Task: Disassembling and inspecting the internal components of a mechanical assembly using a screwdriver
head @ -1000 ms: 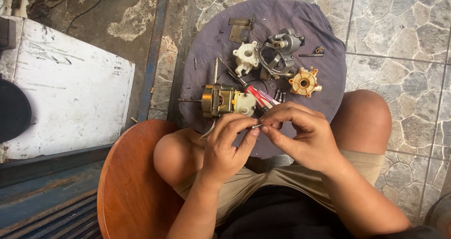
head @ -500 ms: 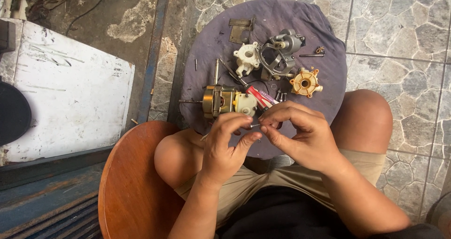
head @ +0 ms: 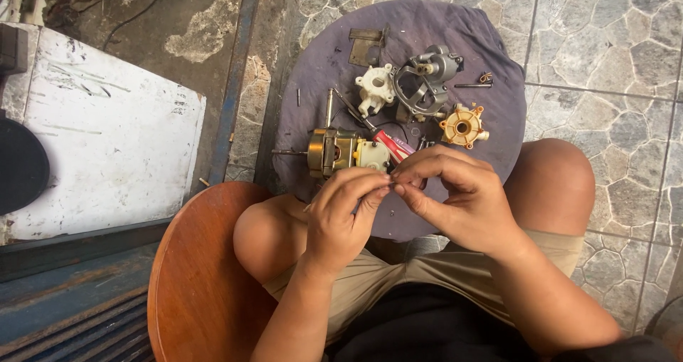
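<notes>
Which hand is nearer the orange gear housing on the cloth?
Right. The right hand sits just below the orange gear housing; the left hand is farther off, down to its left.

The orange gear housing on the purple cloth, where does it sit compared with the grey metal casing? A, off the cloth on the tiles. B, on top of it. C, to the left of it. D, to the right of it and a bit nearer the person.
D: the orange gear housing lies on the purple cloth, right of the grey metal casing and nearer the person's knees.
</notes>
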